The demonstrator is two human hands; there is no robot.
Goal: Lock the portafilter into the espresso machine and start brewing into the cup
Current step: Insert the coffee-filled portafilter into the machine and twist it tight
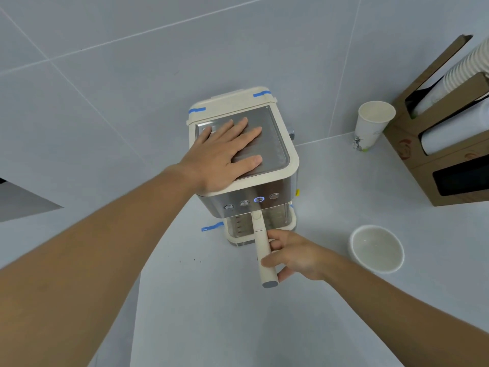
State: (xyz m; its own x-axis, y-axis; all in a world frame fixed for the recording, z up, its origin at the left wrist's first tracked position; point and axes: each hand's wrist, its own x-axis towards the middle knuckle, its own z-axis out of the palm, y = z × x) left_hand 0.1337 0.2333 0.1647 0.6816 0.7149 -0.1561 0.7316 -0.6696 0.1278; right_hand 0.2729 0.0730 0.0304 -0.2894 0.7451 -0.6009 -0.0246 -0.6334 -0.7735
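Observation:
A cream and steel espresso machine stands on the grey counter, seen from above. My left hand lies flat on its metal top, fingers spread. The cream portafilter handle sticks out toward me from under the machine's front. My right hand grips that handle near its middle. The portafilter's basket end is hidden beneath the machine. On the steel front panel, one button glows blue. A white paper cup stands upright at the back right, away from the machine.
A white bowl sits on the counter to the right of my right hand. A brown cardboard dispenser with stacked paper cups fills the far right. Blue tape marks the counter beside the machine's base.

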